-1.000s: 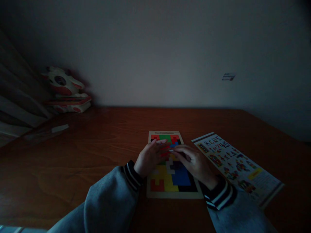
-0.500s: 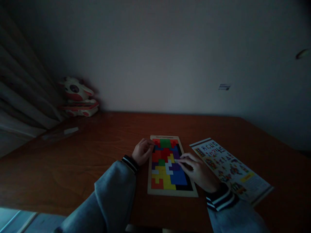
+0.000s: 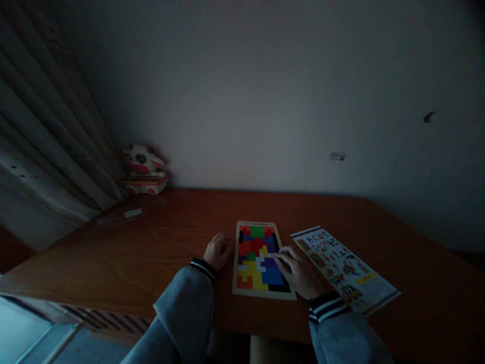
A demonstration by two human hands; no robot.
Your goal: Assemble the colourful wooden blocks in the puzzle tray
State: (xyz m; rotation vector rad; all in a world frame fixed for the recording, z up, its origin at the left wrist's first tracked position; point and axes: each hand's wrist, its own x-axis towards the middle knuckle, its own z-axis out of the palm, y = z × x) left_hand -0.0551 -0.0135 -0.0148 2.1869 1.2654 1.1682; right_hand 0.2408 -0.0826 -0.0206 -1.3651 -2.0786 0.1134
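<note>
A wooden puzzle board (image 3: 264, 294) lies on the table, filled with coloured block pieces in red, green, yellow, blue, purple, black and white. Just off its left edge my left hand (image 3: 219, 252) rests on the table, fingers loosely bent and holding nothing. My right hand (image 3: 299, 273) reaches over the board's right side. Its thumb and index finger pinch at a small white puzzle piece (image 3: 270, 256) near the purple pieces. The fingertips partly cover that piece, and the hand hides some of the board's right rim.
A printed pattern sheet (image 3: 346, 270) lies slanted to the right of the board. At the back left stands a white and red cow-shaped toy (image 3: 144, 169), with a small white strip (image 3: 132, 213) in front of it. A curtain (image 3: 56, 121) hangs at the left.
My left hand has drawn back from the board's upper left edge to the table beside it. My right hand stays at the board's right side. The view has shifted somewhat.
</note>
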